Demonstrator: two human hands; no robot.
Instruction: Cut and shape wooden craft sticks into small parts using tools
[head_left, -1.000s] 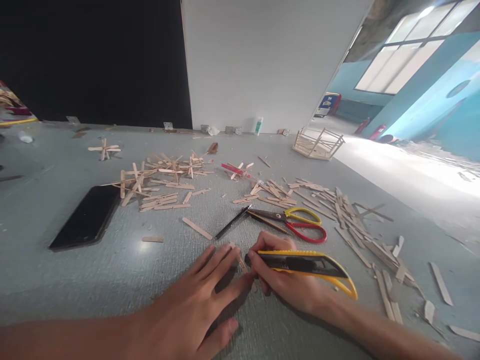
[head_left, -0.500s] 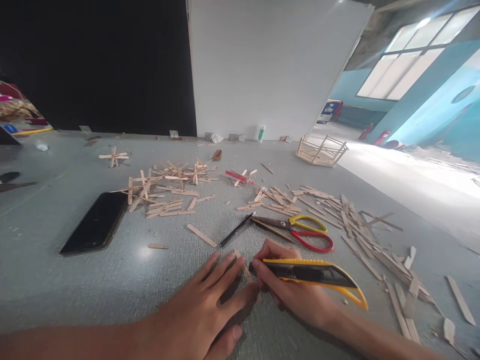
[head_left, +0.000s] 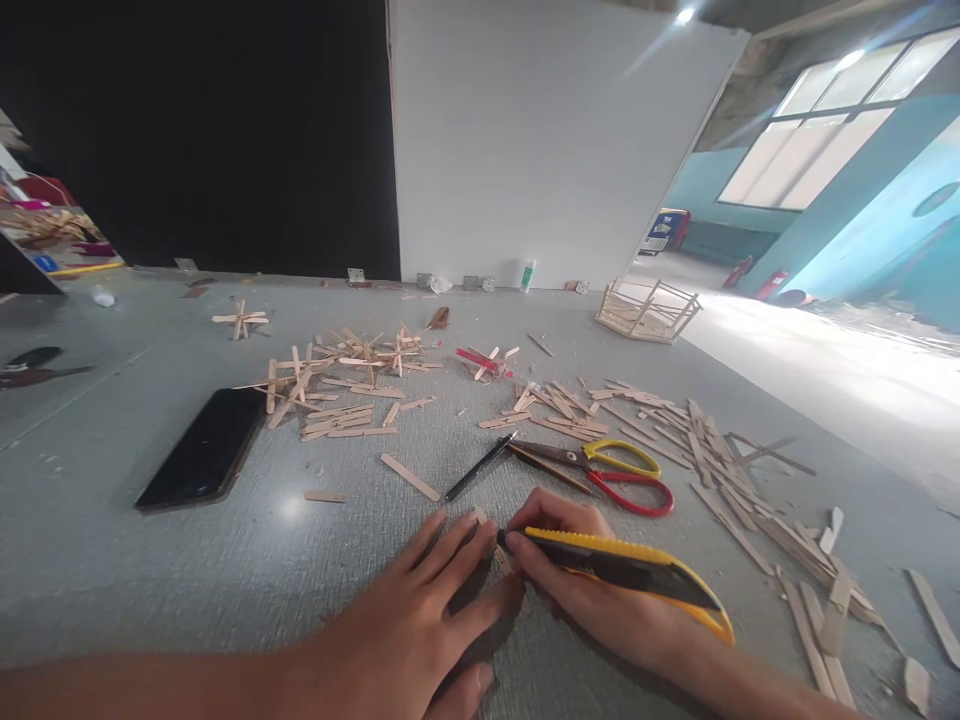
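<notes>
My right hand (head_left: pixel 592 590) grips a yellow and black utility knife (head_left: pixel 637 572), its front end pointing left and down at a small wooden craft stick (head_left: pixel 502 562). Spread out flat, my left hand (head_left: pixel 435 615) presses on the same stick, which is partly hidden under its fingers. The blade itself is too small to make out. Just beyond my hands lie a black pen (head_left: pixel 480 467) and scissors (head_left: pixel 577 457) with one yellow and one red handle. A single craft stick (head_left: pixel 410 477) rests left of the pen.
A black phone (head_left: pixel 202 450) lies at the left. Loose craft sticks (head_left: pixel 720 470) are heaped at the right, with more piles (head_left: pixel 352 410) in the middle. Farther back stand a small stick frame (head_left: pixel 649 312) and a glue bottle (head_left: pixel 527 275) before a white panel (head_left: pixel 540 140).
The whole view has shifted slightly, so things appear a little right and lower. The knife's rear end has tilted down a little. Both hands stay at the same stick.
</notes>
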